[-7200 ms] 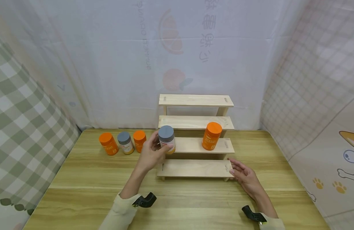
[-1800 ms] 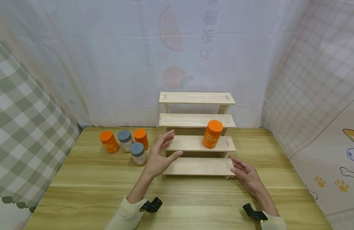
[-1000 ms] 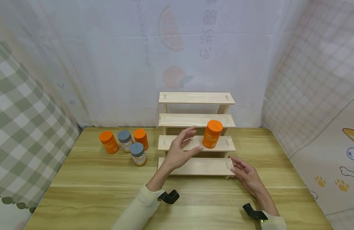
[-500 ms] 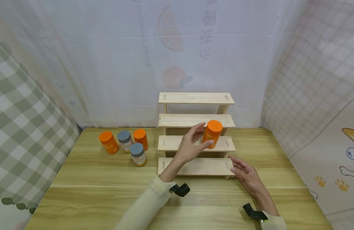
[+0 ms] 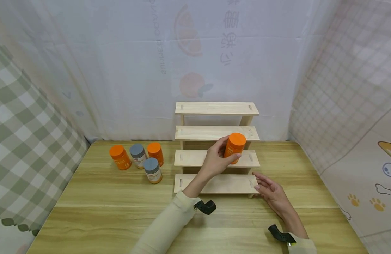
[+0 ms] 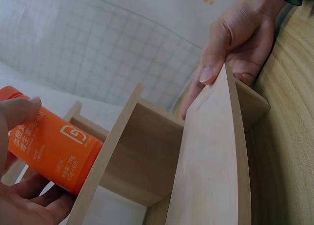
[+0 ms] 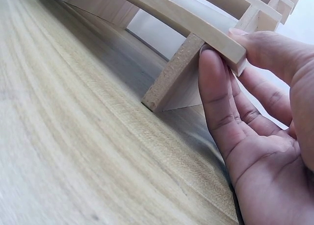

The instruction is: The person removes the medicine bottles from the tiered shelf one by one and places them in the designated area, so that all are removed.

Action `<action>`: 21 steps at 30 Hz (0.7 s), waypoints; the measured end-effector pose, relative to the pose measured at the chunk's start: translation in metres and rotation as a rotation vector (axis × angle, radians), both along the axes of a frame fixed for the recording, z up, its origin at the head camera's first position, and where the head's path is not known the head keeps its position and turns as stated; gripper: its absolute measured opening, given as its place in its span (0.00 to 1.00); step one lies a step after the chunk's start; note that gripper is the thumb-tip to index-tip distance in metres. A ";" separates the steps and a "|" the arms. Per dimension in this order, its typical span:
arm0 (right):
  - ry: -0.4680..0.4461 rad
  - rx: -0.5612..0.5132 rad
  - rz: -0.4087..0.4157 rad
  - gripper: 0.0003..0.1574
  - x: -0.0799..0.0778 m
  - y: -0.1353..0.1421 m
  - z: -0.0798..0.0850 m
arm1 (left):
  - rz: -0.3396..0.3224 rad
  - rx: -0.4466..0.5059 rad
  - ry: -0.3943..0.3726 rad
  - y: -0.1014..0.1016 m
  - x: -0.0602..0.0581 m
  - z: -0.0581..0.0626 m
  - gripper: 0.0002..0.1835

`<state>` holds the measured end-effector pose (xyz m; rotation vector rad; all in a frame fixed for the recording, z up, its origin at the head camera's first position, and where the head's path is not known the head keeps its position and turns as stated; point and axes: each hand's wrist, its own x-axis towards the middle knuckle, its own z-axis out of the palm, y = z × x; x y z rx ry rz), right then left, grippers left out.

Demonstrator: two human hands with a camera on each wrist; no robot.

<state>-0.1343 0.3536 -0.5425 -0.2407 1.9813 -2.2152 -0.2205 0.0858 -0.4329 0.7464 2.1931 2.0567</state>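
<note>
An orange supplement jar (image 5: 234, 148) stands on the second step from the bottom of a pale wooden stepped display rack (image 5: 211, 184). My left hand (image 5: 214, 159) grips it from the left. In the left wrist view the thumb lies on the jar's (image 6: 59, 141) label side, and the fingers curl behind it. The jar's base seems to sit on the step. My right hand (image 5: 273, 194) holds the right end of the lowest step. The right wrist view shows its thumb above the board (image 7: 216, 36) and the fingertips beneath.
Left of the rack on the wooden table (image 5: 119, 225) stand two orange jars (image 5: 120, 157) and two grey-lidded jars, the nearer grey-lidded jar (image 5: 153, 171) in front. A white curtain (image 5: 135, 88) hangs behind. A green checked cloth (image 5: 33, 141) borders the left side.
After the grey-lidded jar was carried from the rack and set among the left jars, my left hand moved right and closed around the orange jar. The right hand stays at the rack's end.
</note>
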 end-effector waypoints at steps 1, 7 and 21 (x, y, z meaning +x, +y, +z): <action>0.001 -0.001 -0.002 0.35 0.000 0.000 0.000 | 0.001 0.003 -0.001 0.000 0.000 0.000 0.35; 0.007 -0.015 -0.002 0.34 0.000 -0.001 0.000 | 0.007 0.003 -0.029 0.000 0.001 0.000 0.35; 0.008 -0.024 0.003 0.33 0.000 -0.001 -0.001 | 0.008 0.034 -0.024 -0.012 0.010 0.000 0.33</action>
